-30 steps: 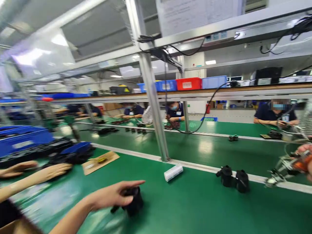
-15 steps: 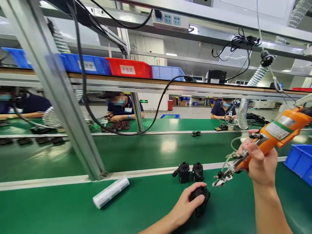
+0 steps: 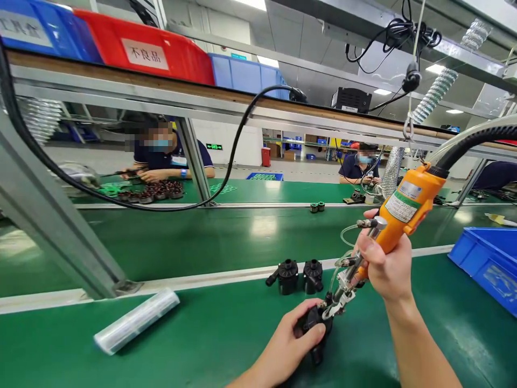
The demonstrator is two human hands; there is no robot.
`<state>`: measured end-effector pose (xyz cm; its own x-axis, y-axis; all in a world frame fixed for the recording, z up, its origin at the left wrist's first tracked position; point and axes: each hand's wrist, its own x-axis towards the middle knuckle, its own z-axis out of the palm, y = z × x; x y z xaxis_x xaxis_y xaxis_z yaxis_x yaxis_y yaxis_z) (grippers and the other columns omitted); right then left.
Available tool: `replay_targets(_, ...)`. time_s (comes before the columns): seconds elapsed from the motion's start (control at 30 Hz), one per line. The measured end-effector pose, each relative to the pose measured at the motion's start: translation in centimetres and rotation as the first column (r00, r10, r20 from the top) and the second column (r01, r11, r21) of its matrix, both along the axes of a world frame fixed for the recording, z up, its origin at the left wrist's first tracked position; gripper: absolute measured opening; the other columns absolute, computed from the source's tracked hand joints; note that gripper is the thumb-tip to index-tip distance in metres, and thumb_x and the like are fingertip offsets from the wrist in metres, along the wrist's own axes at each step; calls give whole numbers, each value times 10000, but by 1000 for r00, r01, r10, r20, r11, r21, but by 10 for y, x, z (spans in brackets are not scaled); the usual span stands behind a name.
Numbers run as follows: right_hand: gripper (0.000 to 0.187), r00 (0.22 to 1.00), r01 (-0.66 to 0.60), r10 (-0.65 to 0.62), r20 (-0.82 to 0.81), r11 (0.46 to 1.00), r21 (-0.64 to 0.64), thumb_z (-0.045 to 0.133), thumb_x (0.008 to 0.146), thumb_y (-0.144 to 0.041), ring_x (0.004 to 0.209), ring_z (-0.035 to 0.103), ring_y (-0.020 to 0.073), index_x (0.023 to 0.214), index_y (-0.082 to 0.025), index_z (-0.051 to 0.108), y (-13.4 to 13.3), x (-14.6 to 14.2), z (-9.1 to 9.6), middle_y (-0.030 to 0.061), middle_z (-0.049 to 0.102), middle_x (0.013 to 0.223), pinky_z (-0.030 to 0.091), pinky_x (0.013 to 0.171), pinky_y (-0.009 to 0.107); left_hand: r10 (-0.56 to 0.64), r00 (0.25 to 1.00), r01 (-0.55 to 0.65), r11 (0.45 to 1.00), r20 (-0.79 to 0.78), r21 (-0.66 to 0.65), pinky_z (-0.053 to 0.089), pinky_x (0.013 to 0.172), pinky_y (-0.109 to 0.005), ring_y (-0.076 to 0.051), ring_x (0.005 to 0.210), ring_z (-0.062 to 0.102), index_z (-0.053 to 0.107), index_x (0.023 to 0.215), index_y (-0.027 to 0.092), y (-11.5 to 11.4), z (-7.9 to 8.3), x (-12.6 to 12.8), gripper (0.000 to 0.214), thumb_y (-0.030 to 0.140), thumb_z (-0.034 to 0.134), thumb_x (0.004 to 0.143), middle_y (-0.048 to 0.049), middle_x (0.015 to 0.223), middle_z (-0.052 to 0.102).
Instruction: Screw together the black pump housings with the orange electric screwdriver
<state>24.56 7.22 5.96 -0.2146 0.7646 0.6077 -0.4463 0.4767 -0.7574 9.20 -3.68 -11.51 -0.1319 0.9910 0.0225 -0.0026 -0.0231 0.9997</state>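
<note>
My left hand [image 3: 291,338] grips a black pump housing [image 3: 317,334] on the green work surface, thumb and fingers around its sides. In my right hand [image 3: 390,264] is an orange electric screwdriver [image 3: 407,205], tilted down to the left with fingers closed round its body. Its metal tip end [image 3: 339,302] meets the top of the held housing; the exact contact point is too small to make out. Two more black pump housings, one on the left [image 3: 287,277] and one on the right [image 3: 313,276], stand upright just behind.
A clear plastic-wrapped roll [image 3: 137,321] lies at left, near a metal post [image 3: 52,215]. A blue bin [image 3: 484,264] stands at right. Overhead, a shelf carries a red bin [image 3: 149,48]; a black cable [image 3: 238,145] loops below it. Co-workers sit across the green line.
My right hand has brought the screwdriver left and down, so its tip now meets the held housing. My left hand keeps its grip. The whole view has shifted to the right.
</note>
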Motion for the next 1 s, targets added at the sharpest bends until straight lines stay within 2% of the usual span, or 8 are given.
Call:
replay_targets(0.13,463,999,17,-16,51,1000,-8,835,710,-364,458,434,84,1051,-210,561,-5,-9,-2,-69,534,643,406,414,204,-16,1000,16,1000,4,-10,401,709,-259,-150,782,465,649,1263,144,0,9,1,591,549,768,849,-4,908,555)
replay_targets(0.27,379,995,11,-14,96,1000,28,819,687,-340,464,386,73,883,-211,523,-10,-23,-5,-89,453,582,400,442,210,-10,999,10,1000,31,-5,414,697,-267,-150,747,485,675,1214,137,1,9,3,564,523,800,823,-5,866,585)
replay_targets(0.47,389,987,5,-2,160,1000,-19,812,696,-356,431,334,66,872,-215,495,-14,-31,-11,-110,418,541,344,412,207,1,998,-2,1000,57,15,415,693,-264,-148,740,504,688,1167,126,-1,6,4,497,487,798,843,-8,854,600)
replay_targets(0.63,401,986,-25,27,163,1000,-13,831,687,-341,435,368,72,884,-211,507,-15,-32,-17,-108,439,544,368,423,213,-12,999,9,998,34,61,428,731,-264,-151,781,499,704,1163,155,-2,6,5,417,451,777,879,-12,903,617)
replay_targets(0.73,398,987,35,-34,155,999,-9,827,707,-359,433,407,82,914,-198,527,-12,-32,-16,-98,468,550,391,418,216,-11,1000,11,999,9,48,441,749,-277,-162,806,515,692,1181,163,-2,-3,1,424,470,753,895,-26,960,632)
replay_targets(0.8,410,988,83,-86,131,996,25,833,717,-355,444,444,90,966,-188,553,-11,-26,-11,-89,501,568,432,435,220,-19,999,20,999,-26,42,463,825,-309,-192,891,555,657,1266,183,-4,-10,-5,506,492,757,877,-51,1090,653)
replay_targets(0.9,462,971,232,-236,28,967,105,863,715,-347,464,505,107,1052,-178,596,-10,-4,-2,-71,537,597,492,469,237,-110,991,112,993,-72,32,455,990,-375,-264,1096,583,531,1437,247,-9,-14,-14,744,443,826,782,-70,1304,633)
replay_targets(1.0,571,923,385,-377,-77,911,146,916,690,-368,478,541,131,1146,-173,632,-10,29,5,-29,580,655,468,424,238,-188,976,189,982,-110,-3,416,1090,-407,-306,1231,557,446,1490,287,-12,-9,-14,937,357,899,673,-66,1391,600)
